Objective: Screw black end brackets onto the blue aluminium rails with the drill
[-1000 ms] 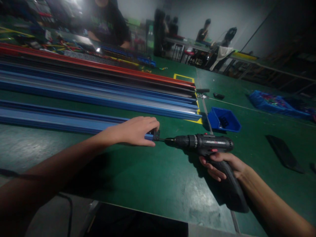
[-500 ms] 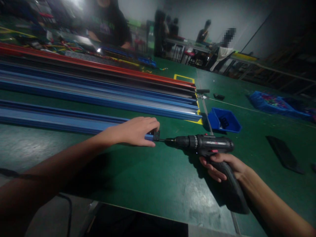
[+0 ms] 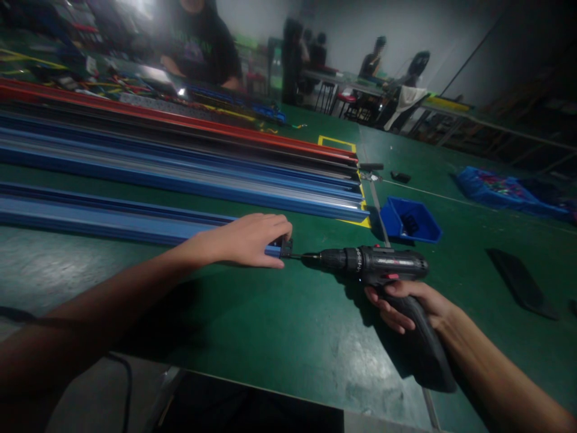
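My left hand (image 3: 255,239) is wrapped over the right end of a long blue metal profile (image 3: 112,215) that lies on the green table. At that end sits a small black end piece (image 3: 286,247), partly hidden by my fingers. My right hand (image 3: 410,304) grips the handle of a black cordless drill (image 3: 378,264), its index finger hidden near the trigger. The drill lies level and points left. Its bit reaches the black end piece; whether it sits in a screw is too small to tell.
Behind lie several more blue, black and red profiles (image 3: 225,171). A blue bin (image 3: 410,219) with black parts stands right of them. Farther right are a dark flat object (image 3: 520,282) and a blue tray (image 3: 496,183) of small coloured pieces. Across the table is a person (image 3: 205,48).
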Motion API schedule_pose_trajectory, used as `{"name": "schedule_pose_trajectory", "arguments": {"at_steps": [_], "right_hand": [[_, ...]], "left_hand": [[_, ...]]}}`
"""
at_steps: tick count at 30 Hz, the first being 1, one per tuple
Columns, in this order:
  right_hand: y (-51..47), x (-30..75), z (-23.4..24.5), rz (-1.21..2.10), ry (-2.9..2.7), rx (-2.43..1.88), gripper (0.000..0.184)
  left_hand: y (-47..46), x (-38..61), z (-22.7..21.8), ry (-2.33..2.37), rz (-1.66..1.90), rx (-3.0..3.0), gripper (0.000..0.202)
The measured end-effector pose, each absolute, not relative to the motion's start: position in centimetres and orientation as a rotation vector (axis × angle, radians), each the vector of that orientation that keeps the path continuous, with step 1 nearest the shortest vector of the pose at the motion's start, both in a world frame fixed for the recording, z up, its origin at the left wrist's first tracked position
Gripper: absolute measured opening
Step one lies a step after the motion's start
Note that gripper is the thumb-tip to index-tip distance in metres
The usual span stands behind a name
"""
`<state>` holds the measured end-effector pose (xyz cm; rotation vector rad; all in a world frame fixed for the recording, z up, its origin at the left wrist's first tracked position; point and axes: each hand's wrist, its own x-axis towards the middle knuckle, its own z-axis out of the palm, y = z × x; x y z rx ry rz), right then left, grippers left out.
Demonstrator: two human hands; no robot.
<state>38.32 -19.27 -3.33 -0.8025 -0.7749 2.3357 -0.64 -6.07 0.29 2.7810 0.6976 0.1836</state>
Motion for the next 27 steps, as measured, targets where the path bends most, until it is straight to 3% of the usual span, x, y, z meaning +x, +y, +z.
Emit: {"name": "schedule_pose_trajectory", "arguments": {"at_steps": [27], "right_hand": [[-19.18, 38.19, -3.04, 2.328, -0.791, -0.844, 0.029]], "left_hand": [[-6.15, -0.65, 0.44, 0.707, 0.175, 2.78, 0.041]]}}
